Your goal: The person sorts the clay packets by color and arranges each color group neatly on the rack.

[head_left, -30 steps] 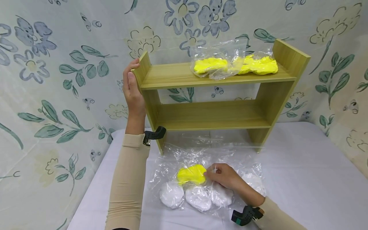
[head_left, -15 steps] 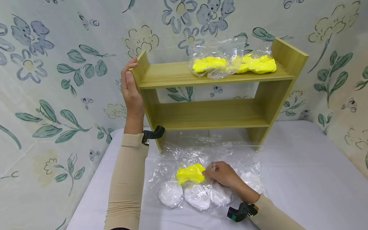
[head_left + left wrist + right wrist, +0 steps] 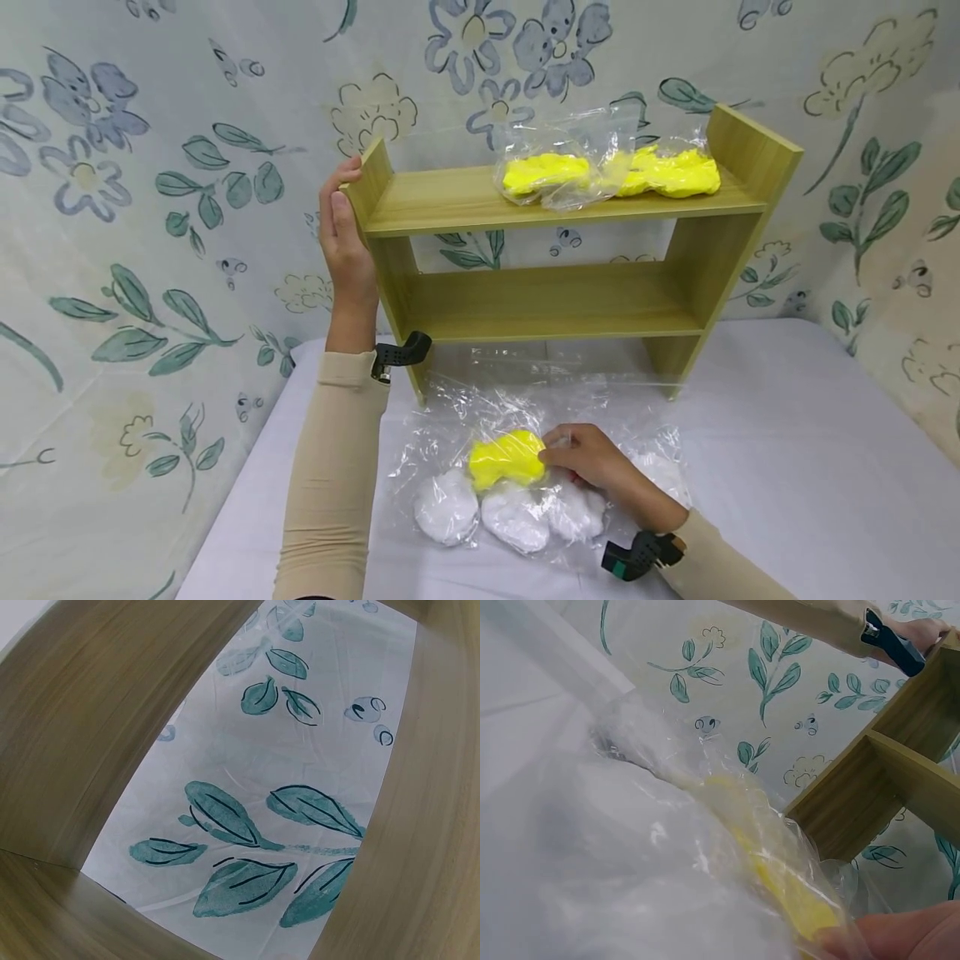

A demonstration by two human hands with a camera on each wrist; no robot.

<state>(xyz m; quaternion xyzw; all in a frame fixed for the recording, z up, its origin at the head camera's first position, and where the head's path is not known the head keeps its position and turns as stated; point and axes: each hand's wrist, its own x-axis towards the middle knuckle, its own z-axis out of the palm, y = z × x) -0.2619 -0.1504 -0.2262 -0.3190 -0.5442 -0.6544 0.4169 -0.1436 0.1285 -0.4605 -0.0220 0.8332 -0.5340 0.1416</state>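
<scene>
My left hand (image 3: pixel 351 242) holds the upper left side panel of a small wooden shelf (image 3: pixel 555 302), thumb on the panel's outer face. In front of the shelf, my right hand (image 3: pixel 588 454) pinches the right end of a bagged yellow clay-like lump (image 3: pixel 506 460). In the right wrist view, fingertips (image 3: pixel 840 941) press the clear plastic beside the yellow lump (image 3: pixel 802 900). White bagged lumps (image 3: pixel 446 507) lie just nearer to me, under loose clear plastic (image 3: pixel 465 400). The left wrist view has only shelf boards (image 3: pixel 112 720) and patterned cloth, no hand.
Bagged yellow lumps (image 3: pixel 547 172) rest on the shelf's top board, toward the right. Its middle board (image 3: pixel 555 304) runs below. Floral cloth (image 3: pixel 187 275) hangs behind and at both sides. A pale cloth (image 3: pixel 810 467) covers the table.
The yellow lump has shifted slightly to the right and tilted under my right hand, and a small red spot now shows below the fingers. My left hand keeps its hold on the shelf.
</scene>
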